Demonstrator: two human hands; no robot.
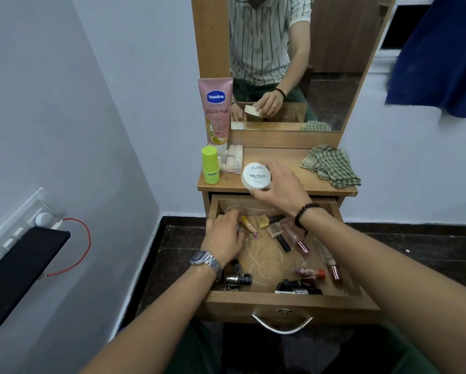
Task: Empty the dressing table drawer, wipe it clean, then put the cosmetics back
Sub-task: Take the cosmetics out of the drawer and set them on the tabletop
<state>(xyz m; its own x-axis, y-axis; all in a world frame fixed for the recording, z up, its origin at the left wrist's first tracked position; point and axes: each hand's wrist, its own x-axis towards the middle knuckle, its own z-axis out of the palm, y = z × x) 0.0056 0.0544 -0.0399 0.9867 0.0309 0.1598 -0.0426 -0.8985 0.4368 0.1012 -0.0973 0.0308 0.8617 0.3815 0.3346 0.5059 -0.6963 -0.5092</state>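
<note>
Pale walls close round a small wooden bench (320,182) with a mirror (293,63) above it and a dark floor below. On the bench stand a pink lotion tube (216,112), a green bottle (210,164) and a clear case (231,159) at the left, with a checked cloth (330,164) bunched at the right. A blue curtain (436,55) hangs at the upper right, and a black phone (18,273) charges on a red cable by the left wall.

Emptying is the step in hand, I judge. The drawer (285,303) is pulled out and many cosmetics lie loose in it: nail polish bottles (302,244), dark bottles (238,279) and tubes. The right hand (280,190) grasps a white jar (256,176) by its rim, at the bench's front edge, just above the drawer's back. The left hand (223,236) reaches into the drawer's left rear, fingers curled over small items there; whether it has gripped one I cannot tell.

Next, the jar wants setting down beside the green bottle, clear of the cloth, which will be needed for wiping. Much remains to lift out.
</note>
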